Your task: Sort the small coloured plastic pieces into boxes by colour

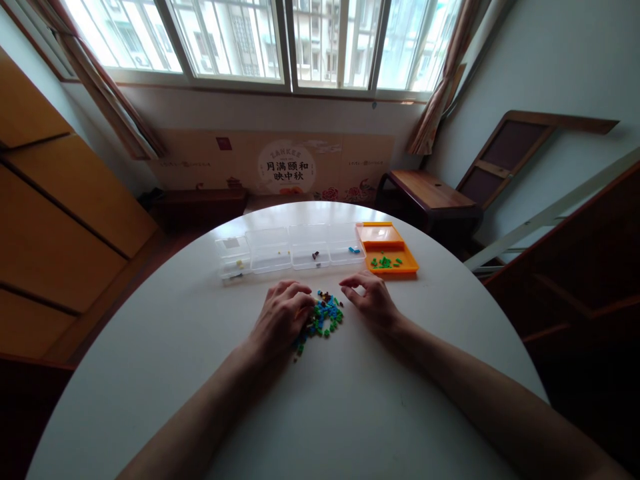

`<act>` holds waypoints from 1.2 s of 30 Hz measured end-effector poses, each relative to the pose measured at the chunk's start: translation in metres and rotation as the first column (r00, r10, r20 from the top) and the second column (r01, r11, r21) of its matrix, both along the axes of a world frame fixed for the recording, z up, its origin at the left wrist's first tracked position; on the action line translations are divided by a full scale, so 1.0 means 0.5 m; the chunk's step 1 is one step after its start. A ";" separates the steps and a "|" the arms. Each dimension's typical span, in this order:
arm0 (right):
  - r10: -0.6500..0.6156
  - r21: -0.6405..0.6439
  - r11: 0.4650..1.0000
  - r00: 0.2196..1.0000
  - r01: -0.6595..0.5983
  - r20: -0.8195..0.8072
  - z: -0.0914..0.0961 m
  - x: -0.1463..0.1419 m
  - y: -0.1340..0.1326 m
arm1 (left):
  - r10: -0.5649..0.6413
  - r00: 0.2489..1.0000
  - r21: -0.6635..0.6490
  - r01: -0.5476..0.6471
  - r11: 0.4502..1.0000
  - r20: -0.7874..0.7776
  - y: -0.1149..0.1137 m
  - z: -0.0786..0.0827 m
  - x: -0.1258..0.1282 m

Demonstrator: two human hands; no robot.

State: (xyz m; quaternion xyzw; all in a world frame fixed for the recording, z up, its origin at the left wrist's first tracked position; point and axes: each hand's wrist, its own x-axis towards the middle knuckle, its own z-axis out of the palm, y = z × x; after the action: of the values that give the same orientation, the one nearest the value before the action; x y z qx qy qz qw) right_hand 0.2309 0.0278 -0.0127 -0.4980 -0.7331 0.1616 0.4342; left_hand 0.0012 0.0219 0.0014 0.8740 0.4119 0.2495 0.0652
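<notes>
A small pile of tiny building bricks (327, 312), mostly blue and green with some brown and yellow ones, lies on the white round table (320, 413). My left hand (284, 310) rests at the pile's left side, its fingers curled in against the bricks. What its fingertips hold, if anything, is hidden. To the right of the pile, my right hand (371, 301) hovers low with thumb and forefinger slightly apart and nothing visible between them. Behind the hands stands an orange box (411, 261) with green bricks (385, 262) inside.
A row of clear plastic boxes (270, 261) with raised lids stands left of the orange box. They hold a few pieces, among them blue bricks (354, 250) and dark pieces (315, 255). Beyond the table are a wooden chair (430, 190) and a window (330, 47).
</notes>
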 end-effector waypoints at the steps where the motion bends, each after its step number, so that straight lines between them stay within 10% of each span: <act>1: 0.003 0.002 1.000 1.000 -0.003 0.002 0.001 0.000 -0.001 | 0.006 1.000 -0.014 -0.006 1.000 0.000 0.000 0.001 0.000; 36: 0.265 -0.013 0.964 0.964 -0.265 0.028 0.013 -0.055 -0.034 | -0.137 0.985 0.286 0.102 0.953 0.106 -0.005 0.008 0.004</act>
State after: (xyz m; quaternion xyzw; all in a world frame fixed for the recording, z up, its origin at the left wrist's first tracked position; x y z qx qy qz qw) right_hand 0.2033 0.0106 -0.0061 -0.4000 -0.7986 0.2141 0.3954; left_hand 0.0033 0.0196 0.0052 0.8805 0.3142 0.3546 -0.0182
